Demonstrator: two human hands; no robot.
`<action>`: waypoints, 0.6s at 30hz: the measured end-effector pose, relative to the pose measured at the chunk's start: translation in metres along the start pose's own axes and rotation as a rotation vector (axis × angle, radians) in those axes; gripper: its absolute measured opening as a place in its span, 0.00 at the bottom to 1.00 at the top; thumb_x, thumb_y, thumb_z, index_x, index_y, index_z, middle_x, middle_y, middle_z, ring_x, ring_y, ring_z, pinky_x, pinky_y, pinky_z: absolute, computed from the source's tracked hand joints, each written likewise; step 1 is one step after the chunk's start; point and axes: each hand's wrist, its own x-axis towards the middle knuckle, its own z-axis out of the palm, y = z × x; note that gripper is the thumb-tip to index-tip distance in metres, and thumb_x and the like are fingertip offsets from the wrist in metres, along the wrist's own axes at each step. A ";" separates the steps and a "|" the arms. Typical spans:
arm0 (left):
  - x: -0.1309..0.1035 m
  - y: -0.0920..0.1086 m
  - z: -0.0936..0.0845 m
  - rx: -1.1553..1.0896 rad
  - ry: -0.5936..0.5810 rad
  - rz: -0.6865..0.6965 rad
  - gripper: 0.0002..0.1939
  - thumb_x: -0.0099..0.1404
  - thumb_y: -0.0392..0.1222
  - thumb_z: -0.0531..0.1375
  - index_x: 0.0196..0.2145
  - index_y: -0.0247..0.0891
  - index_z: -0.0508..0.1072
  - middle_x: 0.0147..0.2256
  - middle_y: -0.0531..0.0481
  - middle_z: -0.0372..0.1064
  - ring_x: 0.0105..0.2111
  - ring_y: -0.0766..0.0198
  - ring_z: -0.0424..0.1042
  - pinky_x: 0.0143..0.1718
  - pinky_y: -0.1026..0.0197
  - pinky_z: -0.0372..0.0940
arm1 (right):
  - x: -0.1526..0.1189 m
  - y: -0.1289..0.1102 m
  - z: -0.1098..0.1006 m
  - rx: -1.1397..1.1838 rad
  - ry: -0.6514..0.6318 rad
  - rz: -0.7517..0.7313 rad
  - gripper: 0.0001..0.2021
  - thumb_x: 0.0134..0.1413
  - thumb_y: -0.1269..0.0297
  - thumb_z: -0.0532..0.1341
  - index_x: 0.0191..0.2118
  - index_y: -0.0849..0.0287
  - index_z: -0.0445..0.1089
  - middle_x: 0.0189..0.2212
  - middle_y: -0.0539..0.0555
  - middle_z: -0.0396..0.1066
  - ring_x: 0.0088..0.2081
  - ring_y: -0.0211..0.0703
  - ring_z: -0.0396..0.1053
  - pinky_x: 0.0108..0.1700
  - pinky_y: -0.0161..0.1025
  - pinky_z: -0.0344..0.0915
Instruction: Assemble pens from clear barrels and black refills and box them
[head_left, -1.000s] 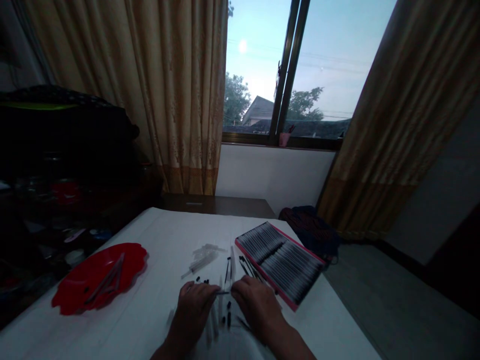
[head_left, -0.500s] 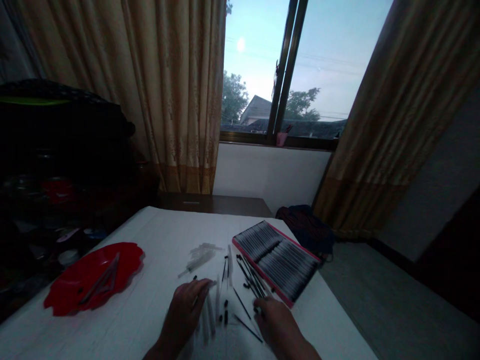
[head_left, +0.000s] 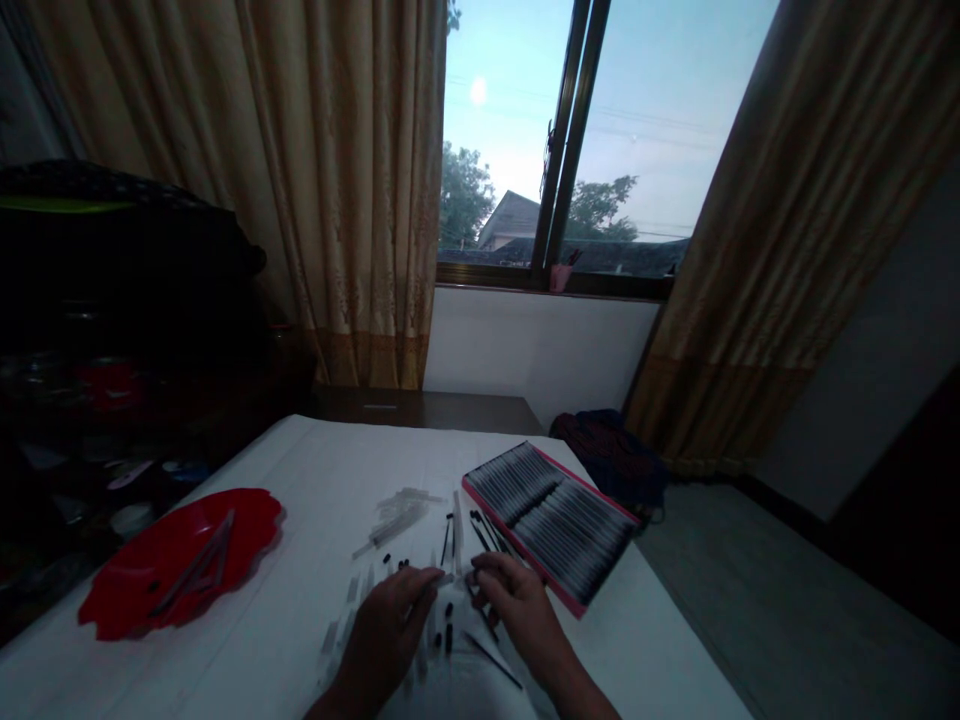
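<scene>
My left hand (head_left: 394, 625) is closed in a pinch on a clear tube (head_left: 445, 579), whose end shows at the fingertips. Just to its right, my right hand (head_left: 517, 605) pinches a thin dark stick (head_left: 470, 580) near the tube's end. Around them on the white cloth lie dark sticks (head_left: 493, 660), small black caps (head_left: 448, 638) and loose clear tubes (head_left: 397, 520). A red-edged box (head_left: 555, 520) holding rows of clear tubes with dark ends stands beyond my right hand.
A red scalloped plate (head_left: 247, 560) with clear triangular pieces in it sits at the left of the white table (head_left: 300, 460). Dark cloth (head_left: 611, 455) lies past the table's right far corner. Cluttered items line the left side, under a black bag.
My right hand has moved up and left from the dark sticks, close to my left hand. My left hand has shifted slightly right.
</scene>
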 end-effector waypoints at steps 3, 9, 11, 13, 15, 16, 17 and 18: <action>0.000 0.003 0.001 -0.020 -0.003 -0.005 0.14 0.67 0.48 0.50 0.41 0.45 0.74 0.37 0.50 0.77 0.37 0.62 0.76 0.39 0.62 0.72 | 0.001 0.001 0.009 0.098 0.024 0.033 0.17 0.44 0.51 0.62 0.35 0.60 0.68 0.29 0.55 0.74 0.29 0.45 0.72 0.21 0.32 0.60; 0.001 0.008 -0.001 -0.069 -0.016 -0.008 0.12 0.66 0.44 0.52 0.41 0.45 0.74 0.35 0.50 0.77 0.35 0.64 0.76 0.37 0.65 0.71 | -0.001 0.001 0.015 0.014 -0.016 -0.034 0.12 0.48 0.56 0.60 0.35 0.59 0.68 0.26 0.53 0.72 0.30 0.45 0.72 0.23 0.32 0.60; 0.001 0.009 -0.001 -0.076 -0.026 -0.010 0.12 0.66 0.43 0.52 0.41 0.44 0.74 0.35 0.50 0.76 0.35 0.64 0.76 0.38 0.65 0.70 | -0.002 -0.002 0.015 -0.055 -0.028 -0.060 0.11 0.50 0.58 0.58 0.35 0.59 0.68 0.26 0.53 0.72 0.31 0.45 0.72 0.24 0.33 0.60; 0.000 0.008 0.000 -0.070 -0.035 -0.020 0.12 0.67 0.43 0.51 0.41 0.44 0.74 0.35 0.49 0.76 0.36 0.64 0.75 0.38 0.65 0.70 | -0.003 -0.004 0.014 -0.152 -0.029 -0.098 0.09 0.52 0.60 0.56 0.36 0.59 0.69 0.28 0.53 0.73 0.32 0.45 0.72 0.26 0.33 0.61; 0.000 0.007 0.002 -0.055 -0.043 -0.028 0.13 0.67 0.43 0.50 0.41 0.43 0.74 0.35 0.49 0.76 0.36 0.64 0.75 0.38 0.64 0.70 | -0.004 -0.007 0.014 -0.257 -0.022 -0.146 0.08 0.53 0.63 0.55 0.36 0.58 0.69 0.30 0.54 0.74 0.34 0.44 0.72 0.30 0.34 0.63; 0.000 0.006 0.003 -0.047 -0.047 -0.034 0.13 0.67 0.43 0.50 0.41 0.43 0.74 0.36 0.49 0.76 0.36 0.64 0.75 0.39 0.64 0.70 | -0.005 -0.007 0.013 -0.299 -0.020 -0.170 0.08 0.53 0.64 0.55 0.36 0.58 0.69 0.30 0.54 0.74 0.34 0.44 0.72 0.32 0.35 0.63; 0.000 0.006 0.003 -0.041 -0.047 -0.039 0.13 0.67 0.43 0.50 0.41 0.43 0.74 0.36 0.49 0.76 0.36 0.64 0.76 0.39 0.64 0.70 | -0.005 -0.008 0.013 -0.333 -0.020 -0.191 0.08 0.53 0.65 0.54 0.36 0.57 0.69 0.31 0.53 0.75 0.34 0.44 0.72 0.34 0.35 0.64; 0.000 0.006 0.003 -0.038 -0.049 -0.042 0.13 0.67 0.43 0.50 0.41 0.43 0.74 0.35 0.49 0.76 0.35 0.64 0.76 0.39 0.64 0.70 | -0.005 -0.008 0.013 -0.361 -0.022 -0.209 0.08 0.54 0.65 0.54 0.36 0.57 0.69 0.31 0.53 0.75 0.35 0.43 0.72 0.35 0.35 0.64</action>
